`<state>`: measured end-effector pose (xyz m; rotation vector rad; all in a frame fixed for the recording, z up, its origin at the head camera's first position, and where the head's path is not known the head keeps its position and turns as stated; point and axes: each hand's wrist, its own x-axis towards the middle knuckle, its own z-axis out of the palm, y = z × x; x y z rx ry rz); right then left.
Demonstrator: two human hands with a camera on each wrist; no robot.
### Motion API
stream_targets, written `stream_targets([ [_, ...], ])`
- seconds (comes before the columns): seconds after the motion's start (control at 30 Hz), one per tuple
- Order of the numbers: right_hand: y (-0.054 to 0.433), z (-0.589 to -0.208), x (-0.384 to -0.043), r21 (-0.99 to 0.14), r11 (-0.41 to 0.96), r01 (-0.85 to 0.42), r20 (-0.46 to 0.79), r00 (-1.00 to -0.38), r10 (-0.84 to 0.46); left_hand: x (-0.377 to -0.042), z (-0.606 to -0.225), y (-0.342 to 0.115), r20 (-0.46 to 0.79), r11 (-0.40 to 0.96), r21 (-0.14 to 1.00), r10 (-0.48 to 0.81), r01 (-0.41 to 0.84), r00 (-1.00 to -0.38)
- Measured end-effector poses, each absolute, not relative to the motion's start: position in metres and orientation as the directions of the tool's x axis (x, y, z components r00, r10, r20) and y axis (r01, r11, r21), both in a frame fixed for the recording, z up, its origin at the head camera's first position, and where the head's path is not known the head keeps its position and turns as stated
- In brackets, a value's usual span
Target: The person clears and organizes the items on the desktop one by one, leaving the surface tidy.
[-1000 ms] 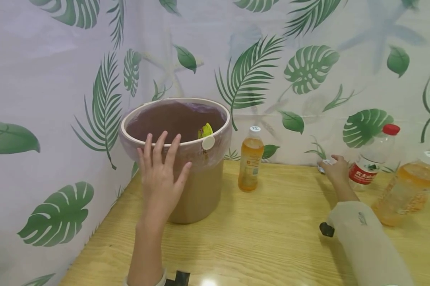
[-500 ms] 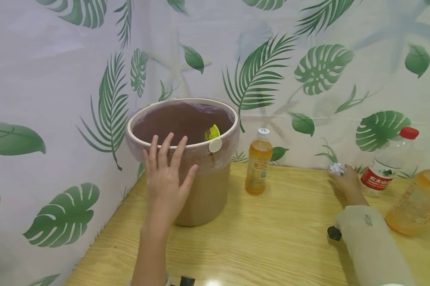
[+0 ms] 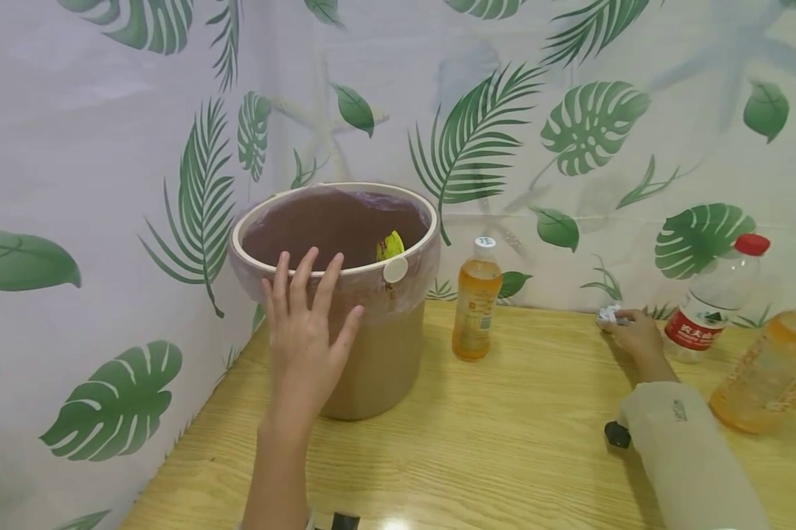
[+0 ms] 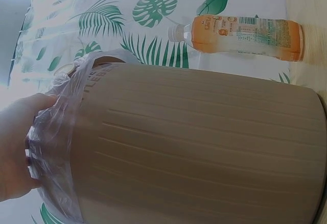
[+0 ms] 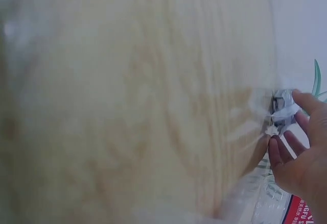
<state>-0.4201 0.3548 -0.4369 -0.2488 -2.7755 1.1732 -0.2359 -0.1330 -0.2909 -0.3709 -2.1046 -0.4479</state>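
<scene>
A brown trash bin (image 3: 378, 353) lined with a clear plastic bag (image 3: 414, 283) stands upright on the left. My left hand (image 3: 305, 338) rests against its near side, fingers spread, fingertips right at the cream rim (image 3: 431, 221). In the left wrist view the hand (image 4: 20, 142) touches the bag folded over the rim. A yellow wrapper (image 3: 391, 246) shows inside the bin. At the table's back edge my right hand (image 3: 639, 338) pinches a small crumpled whitish wad (image 3: 610, 315). The right wrist view shows it as a shiny crumpled piece (image 5: 283, 106) between thumb and fingers.
A bottle of orange drink (image 3: 477, 309) stands right of the bin. Beside my right hand are a clear red-capped bottle (image 3: 692, 327) and a larger orange bottle (image 3: 762, 375). Leaf-printed sheeting (image 3: 491, 44) rises behind the wooden table (image 3: 504, 442).
The wad, mostly covered by my right fingers at first, now shows at the fingertips in their pinch. My left hand stays at the bin's rim. The head view has shifted slightly.
</scene>
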Motion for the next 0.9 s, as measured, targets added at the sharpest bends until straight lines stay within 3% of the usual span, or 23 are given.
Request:
stream_targets([
  [0.2,0.358,-0.438,-0.415,-0.688,0.724,0.054,0.073,-0.987,0.143,-0.235,-0.290,-0.131,0.839,0.884,0.180,0.090,0.431,-0.537],
  [0.5,0.350,-0.440,-0.403,-0.759,0.649,-0.040,0.086,-0.996,0.040,-0.236,-0.287,-0.132,0.841,0.881,0.190,0.081,0.432,-0.535],
  [0.7,0.338,-0.444,-0.403,-0.808,0.587,-0.046,0.091,-0.995,0.047,-0.235,-0.286,-0.133,0.837,0.882,0.198,0.075,0.427,-0.542],
  [0.9,0.338,-0.449,-0.401,-0.743,0.667,-0.054,0.099,-0.995,0.030,-0.232,-0.287,-0.130,0.825,0.885,0.197,0.083,0.421,-0.559],
])
